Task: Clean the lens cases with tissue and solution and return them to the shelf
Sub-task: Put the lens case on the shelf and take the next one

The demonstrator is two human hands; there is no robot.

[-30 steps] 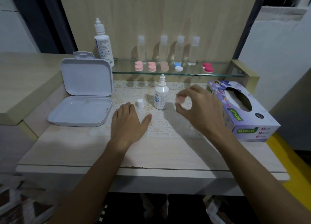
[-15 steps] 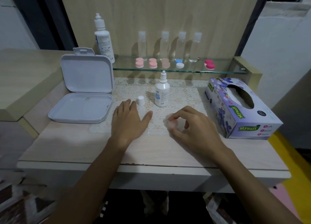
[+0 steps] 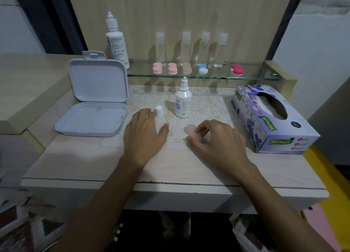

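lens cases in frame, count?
6. Five on the glass shelf: pink, pink, peach, blue-white, magenta. One pale pink case under the right hand.

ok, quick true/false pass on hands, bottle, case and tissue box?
1. The right hand pinches a pale pink lens case on the lace mat. True.
2. The left hand holds the small solution bottle. False: it lies flat on the mat, the bottle stands apart.
3. The bottle's white cap is off, beside the left fingers. True.
4. The white box is closed. False: its lid stands open.
5. The tissue box sits on the glass shelf. False: it is on the tabletop.
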